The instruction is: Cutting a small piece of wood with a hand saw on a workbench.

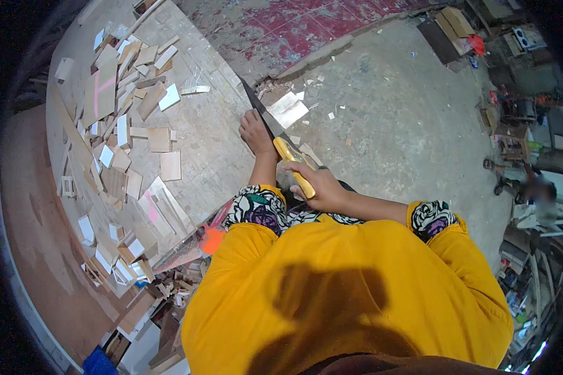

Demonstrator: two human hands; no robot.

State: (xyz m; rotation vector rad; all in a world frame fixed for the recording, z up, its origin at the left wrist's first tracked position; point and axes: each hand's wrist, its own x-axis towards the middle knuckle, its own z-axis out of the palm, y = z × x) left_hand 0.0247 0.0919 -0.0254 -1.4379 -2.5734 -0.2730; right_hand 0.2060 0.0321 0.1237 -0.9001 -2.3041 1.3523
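My right hand (322, 187) is wrapped round the yellow handle (286, 153) of a hand saw. The saw's dark blade (264, 114) slants away up and left along the right edge of the wooden worktable (216, 134). Palm down at that edge, my left hand (255, 132) lies just left of the blade with its fingers on the tabletop. Whether anything is under its palm is hidden. Both forearms come out of patterned cuffs on yellow sleeves.
Many wood offcuts (159, 140) are heaped over the table's left side. Pale scraps (288, 109) lie on the concrete floor (406, 119) beyond the blade. More offcuts (169, 294) are piled below the table's near corner. Another person (538, 190) is at the far right among clutter.
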